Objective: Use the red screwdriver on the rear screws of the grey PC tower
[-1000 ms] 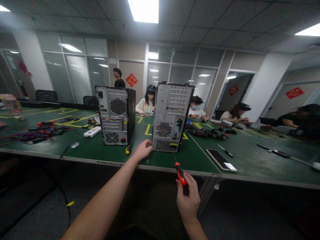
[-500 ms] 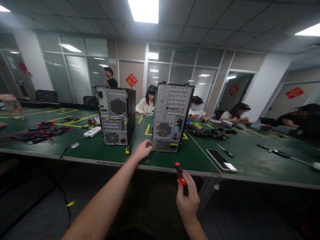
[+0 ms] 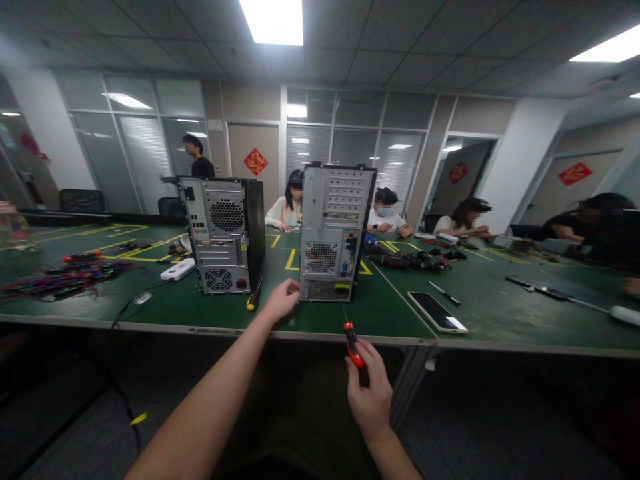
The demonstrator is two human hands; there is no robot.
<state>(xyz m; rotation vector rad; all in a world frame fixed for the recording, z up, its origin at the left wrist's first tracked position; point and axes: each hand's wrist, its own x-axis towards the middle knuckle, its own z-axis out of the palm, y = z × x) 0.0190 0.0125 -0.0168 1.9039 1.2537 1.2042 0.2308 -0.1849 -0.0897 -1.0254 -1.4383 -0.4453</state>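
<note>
Two desktop computer cases stand upright on the green table, rear panels toward me. My left hand [image 3: 283, 300] rests at the lower left corner of the silver computer case [image 3: 320, 227], its bent fingers closed against that edge. A red and black screwdriver [image 3: 352, 347] is pinched in my right hand [image 3: 371, 390] just off the table's front edge. Its thin shaft points up and away, with the tip close to the case's bottom edge; whether it touches I cannot tell. Left of my left hand stands the black-sided computer case [image 3: 217, 240], a yellow and black screwdriver [image 3: 253, 297] lying by its base.
On the right lie a phone [image 3: 435, 312] and a slim pen-like tool [image 3: 444, 293]. Bundled black cables [image 3: 410, 259] sit behind. Tangled coloured wires [image 3: 65, 277] and a white power strip [image 3: 178, 269] are at left. Several people sit across the table; one person [image 3: 200, 160] stands behind.
The whole view has shifted slightly, so everything appears a little further left. My left hand stays at the case's corner, and my right hand keeps the screwdriver at its bottom edge.
</note>
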